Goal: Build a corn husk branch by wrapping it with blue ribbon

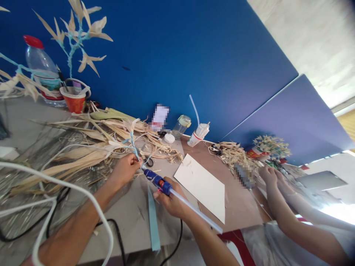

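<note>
My left hand (125, 169) pinches the base of a corn-husk stem wrapped in light blue strip (133, 145), with pale husk leaves fanning out at its top. My right hand (169, 201) grips a blue glue gun (156, 180) with an orange trigger; its nozzle points at the spot my left fingers hold. A long clear glue stick (195, 212) sticks out behind the gun. A light blue paper strip (153, 220) lies on the table under my right hand.
A heap of dried corn husks (91, 144) covers the table's left. A white sheet (202, 186) lies to the right. An orange cup (74, 99), a plastic bottle (41, 64), a jar (181, 125) stand along the blue wall. Another person's hands (273, 177) work at right. Cables (69, 207) cross near me.
</note>
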`<control>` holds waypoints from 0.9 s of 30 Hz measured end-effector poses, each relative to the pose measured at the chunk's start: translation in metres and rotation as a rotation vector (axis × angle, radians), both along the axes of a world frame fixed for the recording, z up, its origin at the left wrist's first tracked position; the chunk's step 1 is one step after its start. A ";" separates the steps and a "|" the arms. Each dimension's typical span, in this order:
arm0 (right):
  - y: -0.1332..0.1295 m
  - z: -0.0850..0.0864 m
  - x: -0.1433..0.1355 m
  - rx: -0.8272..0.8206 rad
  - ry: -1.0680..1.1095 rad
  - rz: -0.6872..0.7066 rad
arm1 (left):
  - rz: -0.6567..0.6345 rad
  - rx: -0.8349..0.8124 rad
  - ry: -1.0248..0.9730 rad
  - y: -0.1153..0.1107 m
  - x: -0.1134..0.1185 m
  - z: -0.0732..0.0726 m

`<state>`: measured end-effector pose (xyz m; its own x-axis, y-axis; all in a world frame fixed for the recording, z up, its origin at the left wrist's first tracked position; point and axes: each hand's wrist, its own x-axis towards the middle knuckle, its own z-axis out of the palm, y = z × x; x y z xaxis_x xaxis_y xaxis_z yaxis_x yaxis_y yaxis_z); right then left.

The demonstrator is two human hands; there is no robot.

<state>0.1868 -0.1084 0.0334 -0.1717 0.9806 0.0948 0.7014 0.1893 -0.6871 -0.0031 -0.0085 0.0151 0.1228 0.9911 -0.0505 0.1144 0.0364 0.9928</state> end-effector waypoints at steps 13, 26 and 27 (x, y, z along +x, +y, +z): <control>-0.012 0.011 0.031 -0.045 -0.029 -0.027 | 0.015 -0.017 -0.040 0.001 0.001 -0.002; -0.004 0.010 0.110 -0.031 -0.389 0.081 | -0.029 -0.062 -0.080 -0.002 0.003 0.005; -0.004 0.016 0.111 0.023 -0.349 0.082 | -0.029 -0.061 -0.088 -0.002 0.003 0.005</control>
